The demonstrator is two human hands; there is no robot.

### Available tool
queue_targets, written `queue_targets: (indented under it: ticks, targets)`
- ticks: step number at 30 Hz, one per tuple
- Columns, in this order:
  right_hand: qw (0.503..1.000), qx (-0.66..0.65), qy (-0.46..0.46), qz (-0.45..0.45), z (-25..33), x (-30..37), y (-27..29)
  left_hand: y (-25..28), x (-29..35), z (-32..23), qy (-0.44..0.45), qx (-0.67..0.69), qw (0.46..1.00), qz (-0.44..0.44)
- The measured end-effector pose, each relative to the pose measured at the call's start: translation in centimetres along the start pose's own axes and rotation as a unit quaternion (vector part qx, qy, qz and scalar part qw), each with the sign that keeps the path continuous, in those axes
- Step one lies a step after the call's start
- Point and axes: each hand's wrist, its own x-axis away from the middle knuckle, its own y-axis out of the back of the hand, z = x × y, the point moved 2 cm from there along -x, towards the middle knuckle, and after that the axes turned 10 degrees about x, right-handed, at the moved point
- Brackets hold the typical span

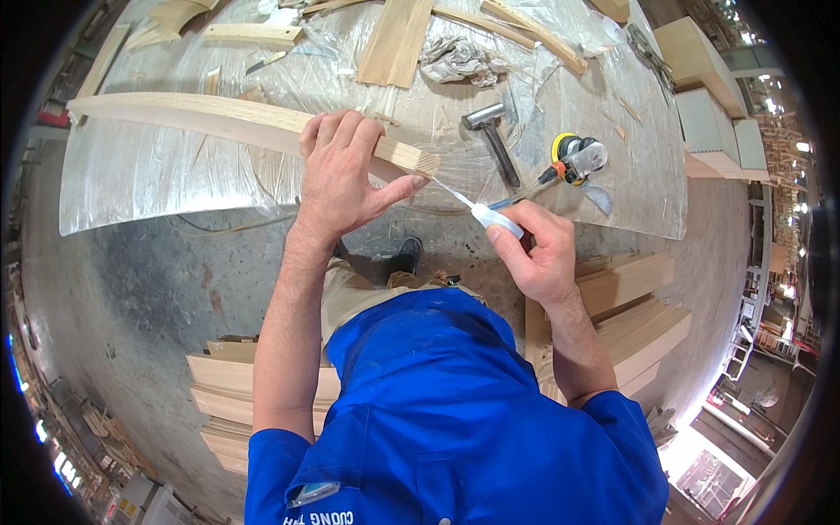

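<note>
A long pale wooden board (pixel 227 118) lies across the near part of the plastic-covered table, its right end reaching toward me. My left hand (pixel 343 171) is wrapped over that end, fingers on top and thumb along the near side. In my right hand (pixel 538 249) I grip a small white glue bottle (pixel 496 220) with a long thin nozzle. The nozzle points up and left, its tip at or very close to the board's end face. Whether glue is coming out is too small to tell.
On the table (pixel 341 114) lie a hammer (pixel 496 140), a yellow-rimmed sander (pixel 573 157), crumpled plastic (pixel 459 61), a knife (pixel 265 62) and several wood strips (pixel 395 39). Stacked boards stand at my left (pixel 219 394) and right (pixel 643 328). Boxes (pixel 713 122) stand beyond the table's right edge.
</note>
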Motion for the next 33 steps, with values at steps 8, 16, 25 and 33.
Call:
queue_targets:
  ticks: [8,16,25,33]
  targets:
    - [1.000,0.000,0.003,-0.003,-0.09,0.05,0.13,-0.04,-0.05,0.06,0.000,-0.007,1.000,0.001]
    - [1.000,-0.018,0.001,-0.006,-0.38,0.00,-0.34,0.03,-0.09,0.01,-0.005,-0.004,1.000,-0.004]
    - [1.000,-0.021,0.007,-0.008,-0.41,-0.13,-0.16,0.06,-0.32,-0.08,-0.010,0.000,1.000,-0.012]
    - [1.000,-0.020,-0.012,-0.009,-0.49,0.02,0.11,0.06,-0.27,-0.09,-0.007,0.010,1.000,-0.010]
